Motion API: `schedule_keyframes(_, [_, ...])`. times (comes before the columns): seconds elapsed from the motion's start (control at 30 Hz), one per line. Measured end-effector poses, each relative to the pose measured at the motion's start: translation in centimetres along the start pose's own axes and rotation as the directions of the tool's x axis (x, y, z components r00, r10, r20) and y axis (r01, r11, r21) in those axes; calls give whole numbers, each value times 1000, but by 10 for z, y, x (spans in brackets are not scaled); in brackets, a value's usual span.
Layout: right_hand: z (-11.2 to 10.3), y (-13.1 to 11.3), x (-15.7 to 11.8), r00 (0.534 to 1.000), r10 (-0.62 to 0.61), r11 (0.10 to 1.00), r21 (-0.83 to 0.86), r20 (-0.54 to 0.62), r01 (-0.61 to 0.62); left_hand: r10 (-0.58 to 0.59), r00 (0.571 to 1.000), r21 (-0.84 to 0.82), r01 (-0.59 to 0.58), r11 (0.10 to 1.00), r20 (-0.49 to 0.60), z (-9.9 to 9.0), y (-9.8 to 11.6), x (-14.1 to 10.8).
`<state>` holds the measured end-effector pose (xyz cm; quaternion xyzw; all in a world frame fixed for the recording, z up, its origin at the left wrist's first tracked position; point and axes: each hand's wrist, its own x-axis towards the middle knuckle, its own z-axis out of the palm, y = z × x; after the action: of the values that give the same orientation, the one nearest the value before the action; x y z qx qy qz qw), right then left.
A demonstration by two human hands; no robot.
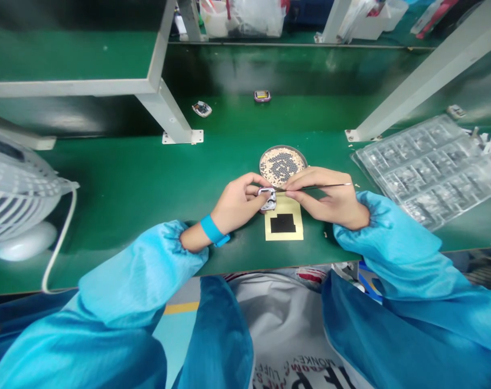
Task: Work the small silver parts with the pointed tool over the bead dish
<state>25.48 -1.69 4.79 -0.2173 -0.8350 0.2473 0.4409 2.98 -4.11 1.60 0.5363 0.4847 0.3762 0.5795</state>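
My left hand (239,204) is closed on a small metal frame (267,199), pinching it between thumb and fingers above the counter (107,167), a smooth green mat. My right hand (326,197) grips slim steel tweezers (316,187), their fine tip at the frame's edge. Just beyond both hands sits a round metal tray (283,147) of dark and tan beads (281,165). Under the frame lies a gold card (283,202) with a black square. Right of my right hand rests a clear plastic blister tray (427,170); left of my left hand stands a white ribbed fan (18,186).
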Motion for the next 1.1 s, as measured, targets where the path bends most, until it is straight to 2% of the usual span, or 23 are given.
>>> schedule_keyframes(0.23, [3,2,-1,999,-24,998,-59,37,26,-13,1000,-13,13,1000,-1,0,-1,1])
schedule_keyframes(0.33, [4,1,-1,1000,-10,996,-87,5,10,-16,1000,-16,16,1000,-2,-1,0,2])
schedule_keyframes(0.5, [5,-3,0,993,64,998,5,-95,-64,-25,999,-93,27,995,21,0,5,0])
schedule_keyframes(0.63, [7,-3,1,995,36,997,67,-89,-30,-43,991,-254,74,964,123,0,11,-3])
schedule_keyframes(0.73, [8,-3,0,995,11,997,73,-96,-4,-45,983,-310,100,946,179,-1,13,-3])
schedule_keyframes(1.0, [9,-7,1,992,37,991,131,-121,-21,-47,983,-358,108,927,177,-2,14,-3])
schedule_keyframes(1.1, [10,-7,0,986,81,986,156,-148,-58,-41,981,-374,109,921,187,-2,15,-4])
